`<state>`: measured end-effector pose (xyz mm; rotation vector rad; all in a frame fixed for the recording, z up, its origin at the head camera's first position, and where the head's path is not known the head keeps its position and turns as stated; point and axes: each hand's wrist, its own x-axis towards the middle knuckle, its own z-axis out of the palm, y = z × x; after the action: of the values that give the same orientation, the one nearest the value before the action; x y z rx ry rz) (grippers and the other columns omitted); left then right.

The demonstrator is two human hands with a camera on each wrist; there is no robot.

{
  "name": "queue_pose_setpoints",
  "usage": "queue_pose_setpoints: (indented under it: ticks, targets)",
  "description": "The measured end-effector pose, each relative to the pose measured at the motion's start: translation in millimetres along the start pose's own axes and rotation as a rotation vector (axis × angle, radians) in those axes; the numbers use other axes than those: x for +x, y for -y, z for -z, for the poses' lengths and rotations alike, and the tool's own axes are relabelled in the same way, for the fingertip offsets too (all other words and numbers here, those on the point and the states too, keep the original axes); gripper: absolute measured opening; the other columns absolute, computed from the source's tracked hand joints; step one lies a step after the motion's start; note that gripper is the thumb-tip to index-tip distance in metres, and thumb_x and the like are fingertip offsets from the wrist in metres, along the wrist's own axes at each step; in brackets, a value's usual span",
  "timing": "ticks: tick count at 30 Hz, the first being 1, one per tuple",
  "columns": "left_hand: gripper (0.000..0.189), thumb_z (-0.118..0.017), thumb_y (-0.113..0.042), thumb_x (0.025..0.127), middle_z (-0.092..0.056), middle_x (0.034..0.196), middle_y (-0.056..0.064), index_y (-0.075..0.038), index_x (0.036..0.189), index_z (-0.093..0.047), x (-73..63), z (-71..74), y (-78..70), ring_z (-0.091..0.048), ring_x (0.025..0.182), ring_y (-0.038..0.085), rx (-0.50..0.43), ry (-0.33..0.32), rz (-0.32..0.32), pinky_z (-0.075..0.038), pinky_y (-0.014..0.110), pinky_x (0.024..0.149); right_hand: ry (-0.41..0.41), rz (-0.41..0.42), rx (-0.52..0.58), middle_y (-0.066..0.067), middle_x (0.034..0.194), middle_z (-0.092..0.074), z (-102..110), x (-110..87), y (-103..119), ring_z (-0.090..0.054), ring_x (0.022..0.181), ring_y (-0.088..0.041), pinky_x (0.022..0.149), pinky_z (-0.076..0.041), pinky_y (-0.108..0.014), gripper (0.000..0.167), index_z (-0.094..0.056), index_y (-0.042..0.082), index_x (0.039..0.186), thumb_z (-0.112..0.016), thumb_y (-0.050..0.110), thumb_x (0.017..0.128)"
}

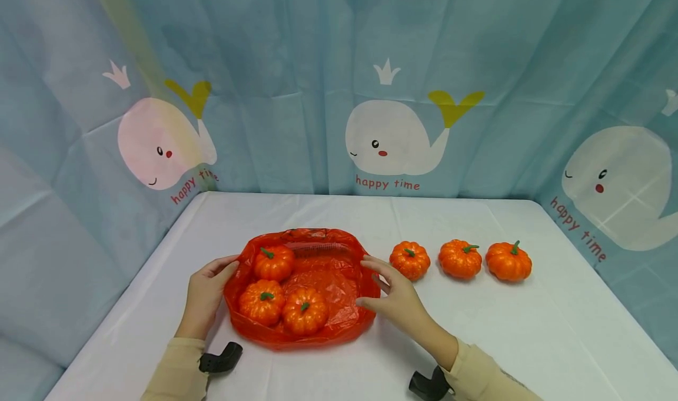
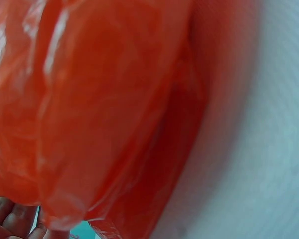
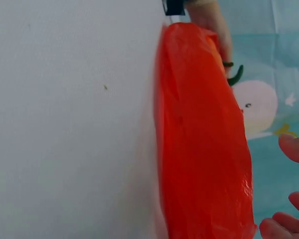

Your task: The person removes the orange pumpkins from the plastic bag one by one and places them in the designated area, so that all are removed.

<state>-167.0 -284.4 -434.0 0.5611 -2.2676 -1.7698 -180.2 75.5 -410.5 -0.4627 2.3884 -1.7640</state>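
A red plastic bag lies spread wide in the head view, its rim rolled down into a low wall. Inside, toward the left and front, sit three small orange pumpkins with green stems: a back one, a left one and a front one. My left hand pinches the bag's left rim between thumb and fingers; those fingers show at the bag's edge in the left wrist view. At the right rim, my right hand has thumb and fingers spread apart, holding nothing.
Three more pumpkins stand in a row right of the bag: a near one, a middle one and a far-right one. The white-covered table ends at a blue curtain with whale prints.
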Motion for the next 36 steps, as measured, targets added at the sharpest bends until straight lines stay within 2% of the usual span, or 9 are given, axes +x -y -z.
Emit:
queue_pose_setpoints:
  ticks: [7,13,21,26,36]
  targets:
    - [0.047,-0.059,-0.036,0.100,-0.061,0.091,-0.033,-0.004,0.135,-0.061,0.1,0.9,-0.4,-0.054,0.100,-0.009,-0.004,0.007,0.003,-0.048,0.003,0.083,0.091,0.062,-0.010,-0.015,0.147,-0.052,-11,0.7,4,-0.044,0.141,-0.035,0.108,-0.044,-0.043,0.066,-0.055,0.002,0.139,-0.083,0.006,0.079]
    - [0.048,-0.059,-0.036,0.099,-0.061,0.091,-0.032,-0.003,0.135,-0.060,-0.4,1.1,-1.3,-0.054,0.101,-0.008,-0.004,0.010,0.006,-0.048,0.003,0.083,0.149,0.057,0.018,-0.016,0.147,-0.051,-24,2.6,6,-0.044,0.141,-0.036,0.109,-0.043,-0.047,0.067,-0.054,0.002,0.139,-0.083,0.006,0.079]
    - [0.048,-0.060,-0.037,0.099,-0.061,0.091,-0.032,-0.005,0.135,-0.061,-0.1,0.7,-1.2,-0.054,0.101,-0.008,0.002,0.009,0.016,-0.048,0.004,0.082,0.185,0.060,0.017,-0.016,0.149,-0.049,-36,6.3,5,-0.045,0.141,-0.035,0.110,-0.041,-0.049,0.066,-0.056,0.004,0.138,-0.084,0.009,0.078]
    - [0.049,-0.060,-0.038,0.099,-0.061,0.092,-0.032,-0.005,0.135,-0.061,-0.3,1.3,-1.4,-0.053,0.102,-0.007,0.011,0.007,0.016,-0.047,0.003,0.082,0.228,0.035,-0.027,-0.012,0.151,-0.048,-44,8.0,7,-0.047,0.139,-0.033,0.111,-0.041,-0.049,0.071,-0.054,0.006,0.140,-0.085,0.016,0.078]
    - [0.048,-0.059,-0.037,0.099,-0.061,0.092,-0.032,-0.004,0.135,-0.060,-1.0,0.8,-1.7,-0.053,0.101,-0.007,0.004,0.006,0.023,-0.048,0.003,0.082,0.252,0.061,-0.157,-0.010,0.151,-0.048,-57,11.5,8,-0.053,0.132,-0.034,0.106,-0.048,-0.049,0.074,-0.053,0.007,0.141,-0.086,0.021,0.077]
